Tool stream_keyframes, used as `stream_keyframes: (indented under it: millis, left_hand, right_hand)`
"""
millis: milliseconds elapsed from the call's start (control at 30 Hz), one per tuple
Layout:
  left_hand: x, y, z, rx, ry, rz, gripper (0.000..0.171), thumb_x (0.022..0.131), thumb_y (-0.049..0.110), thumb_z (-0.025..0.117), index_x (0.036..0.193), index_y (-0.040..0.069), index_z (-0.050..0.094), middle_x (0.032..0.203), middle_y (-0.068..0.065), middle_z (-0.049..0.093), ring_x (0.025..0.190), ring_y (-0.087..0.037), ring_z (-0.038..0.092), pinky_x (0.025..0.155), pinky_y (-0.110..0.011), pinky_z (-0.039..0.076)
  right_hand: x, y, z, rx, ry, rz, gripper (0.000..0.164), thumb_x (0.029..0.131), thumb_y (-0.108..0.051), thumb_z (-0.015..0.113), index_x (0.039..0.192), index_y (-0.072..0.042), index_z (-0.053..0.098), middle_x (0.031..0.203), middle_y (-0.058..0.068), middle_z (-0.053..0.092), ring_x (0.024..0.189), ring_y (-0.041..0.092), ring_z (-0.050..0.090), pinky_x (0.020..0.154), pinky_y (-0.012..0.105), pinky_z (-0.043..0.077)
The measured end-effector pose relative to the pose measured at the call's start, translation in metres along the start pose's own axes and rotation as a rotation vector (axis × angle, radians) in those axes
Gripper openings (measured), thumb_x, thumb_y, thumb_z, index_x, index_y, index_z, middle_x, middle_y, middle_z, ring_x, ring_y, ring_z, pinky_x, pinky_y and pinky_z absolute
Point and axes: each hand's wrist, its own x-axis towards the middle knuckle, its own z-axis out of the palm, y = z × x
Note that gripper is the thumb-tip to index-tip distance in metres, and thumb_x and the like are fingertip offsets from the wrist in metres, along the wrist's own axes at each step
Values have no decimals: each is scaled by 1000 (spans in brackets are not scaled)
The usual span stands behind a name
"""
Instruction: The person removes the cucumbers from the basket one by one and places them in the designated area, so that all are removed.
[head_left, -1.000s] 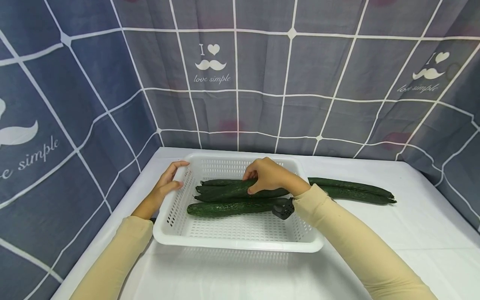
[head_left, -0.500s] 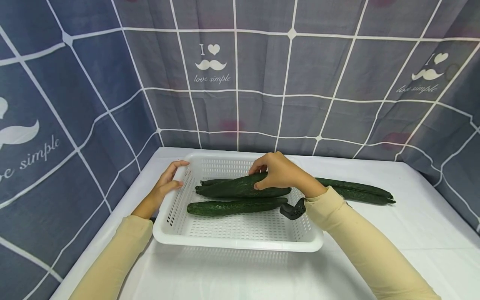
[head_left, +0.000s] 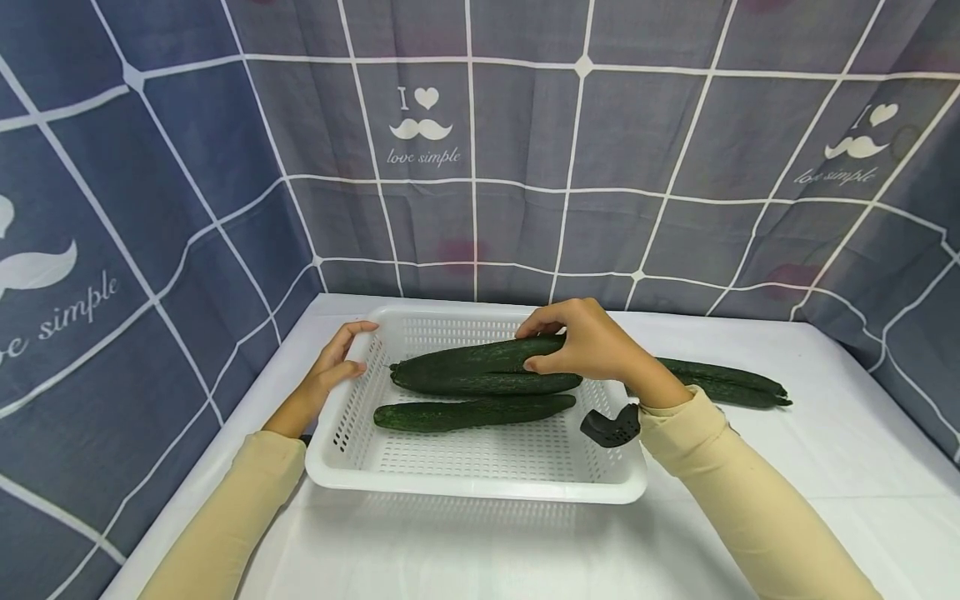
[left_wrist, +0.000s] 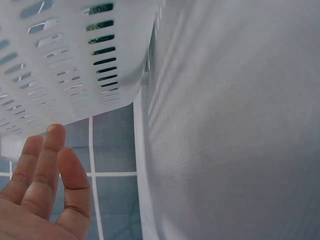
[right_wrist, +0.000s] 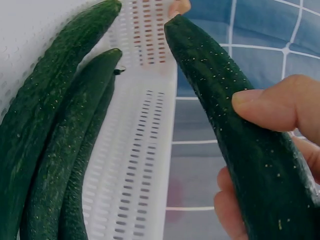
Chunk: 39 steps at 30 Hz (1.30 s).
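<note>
My right hand (head_left: 588,342) grips a long dark green cucumber (head_left: 472,360) near its right end, thumb in front and fingers behind. In the right wrist view, the thumb (right_wrist: 270,107) presses on its skin, and it stands apart from the cucumbers in the white plastic basket (head_left: 480,489). One cucumber (head_left: 472,414) lies at the front inside; another cucumber (head_left: 487,386) shows just below the held one, and a third (right_wrist: 82,185) is partly hidden. My left hand (head_left: 326,371) holds the basket's left rim, thumb over it, with several fingers (left_wrist: 47,170) under the edge.
More cucumbers (head_left: 727,383) lie side by side on the white table (head_left: 810,433), right of the basket and partly behind my right forearm. A dark checked curtain (head_left: 525,167) hangs behind the table and along the left. A black wrist camera (head_left: 611,427) overlaps the basket's right end.
My right hand has moved right and slightly up, taking the cucumber with it above the others. My left hand and the basket have stayed in place.
</note>
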Motion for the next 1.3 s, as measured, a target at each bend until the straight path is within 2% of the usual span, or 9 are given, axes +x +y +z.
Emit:
stream_keyframes:
  millis: [133, 400, 667, 900, 1167, 1300]
  left_hand:
    - [1, 0, 0, -1, -4, 12, 59, 94, -3, 42, 147, 21, 51, 137, -12, 49, 109, -17, 58, 80, -31, 57]
    - [0, 0, -1, 4, 3, -28, 60, 94, -2, 42, 148, 22, 49, 141, -12, 46, 114, -18, 58, 80, -32, 59]
    - [0, 0, -1, 2, 5, -36, 59, 93, -1, 42, 148, 21, 48, 143, -14, 44, 114, -20, 58, 79, -35, 60]
    - [0, -2, -1, 6, -3, -13, 60, 94, -2, 41, 149, 21, 48, 144, -11, 46, 115, -19, 57, 81, -32, 59]
    - [1, -3, -1, -5, -7, 0, 60, 94, -3, 42, 150, 19, 49, 144, -9, 48, 116, -18, 57, 82, -31, 58]
    - [0, -2, 0, -10, -1, -2, 60, 94, -3, 42, 149, 19, 50, 144, -9, 48, 117, -18, 56, 85, -29, 57]
  right_hand:
    - [-8, 2, -6, 19, 48, -7, 28, 82, -9, 91, 109, -10, 84, 104, -3, 80, 96, 17, 72, 91, 41, 57]
    - [-24, 7, -15, 80, 163, -20, 29, 79, -2, 91, 106, -10, 84, 101, -1, 80, 91, 12, 71, 78, 23, 55]
    - [-40, 14, -20, 115, 247, -71, 30, 78, 3, 90, 106, -6, 83, 100, 3, 80, 85, 6, 68, 68, 20, 53]
    - [-50, 19, -26, 140, 246, -44, 31, 78, 3, 90, 106, -5, 83, 98, 4, 80, 74, 7, 67, 65, 20, 52]
    - [-64, 29, -31, 207, 249, -7, 30, 78, 6, 89, 107, 0, 82, 99, -11, 78, 80, 4, 71, 70, 18, 56]
    - [-72, 35, -34, 243, 261, 0, 31, 77, 10, 87, 106, 4, 80, 97, -13, 78, 82, 3, 71, 73, 17, 56]
